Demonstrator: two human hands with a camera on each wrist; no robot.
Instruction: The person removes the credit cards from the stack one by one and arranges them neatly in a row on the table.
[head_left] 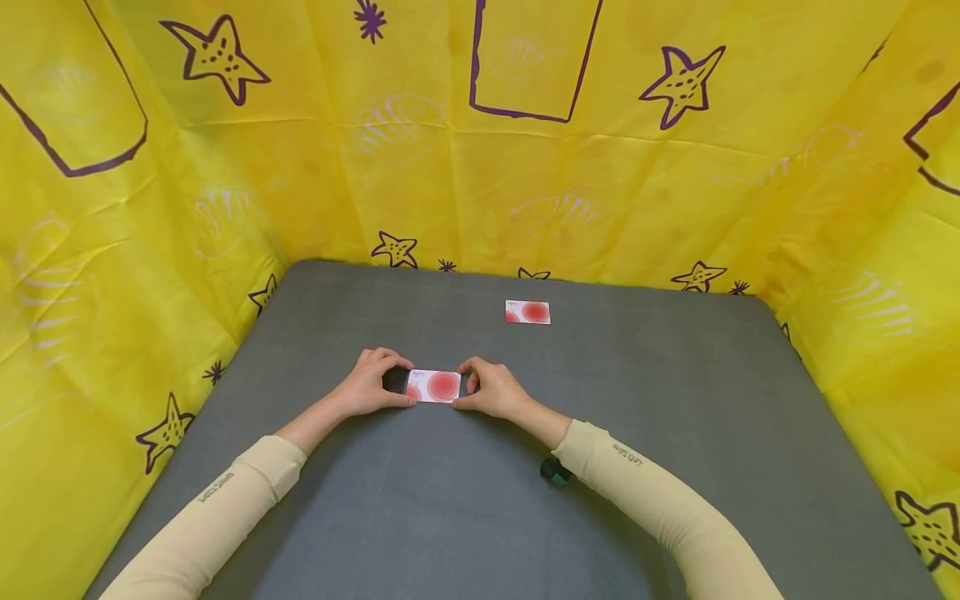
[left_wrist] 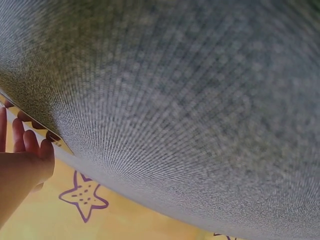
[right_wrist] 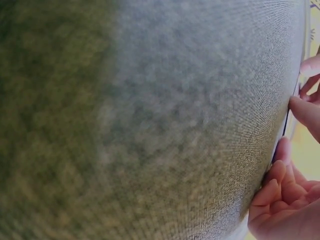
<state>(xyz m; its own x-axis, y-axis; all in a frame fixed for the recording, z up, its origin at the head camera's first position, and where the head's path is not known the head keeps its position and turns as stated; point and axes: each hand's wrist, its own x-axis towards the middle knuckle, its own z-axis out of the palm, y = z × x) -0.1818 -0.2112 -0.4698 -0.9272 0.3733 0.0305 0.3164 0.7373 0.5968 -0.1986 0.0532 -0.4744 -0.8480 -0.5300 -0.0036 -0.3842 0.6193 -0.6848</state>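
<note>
In the head view a white card [head_left: 443,387] printed with red circles lies between both hands, low over the grey table. My left hand [head_left: 369,382] grips its left end, thumb at the near corner and fingers at the far one. At the right end my right hand [head_left: 492,388] holds it the same way, fingers curled. The left wrist view shows the left hand's fingers [left_wrist: 31,142] beside a shiny golden surface [left_wrist: 37,124]. In the right wrist view the fingers of the right hand [right_wrist: 282,200] bend close to the dark card edge.
A second card [head_left: 528,312] with the same red circles lies farther back on the grey table [head_left: 637,400]. A yellow cloth [head_left: 450,192] with purple starfish drawings hangs around the back and sides. A dark band with green [head_left: 556,472] sits by the right cuff.
</note>
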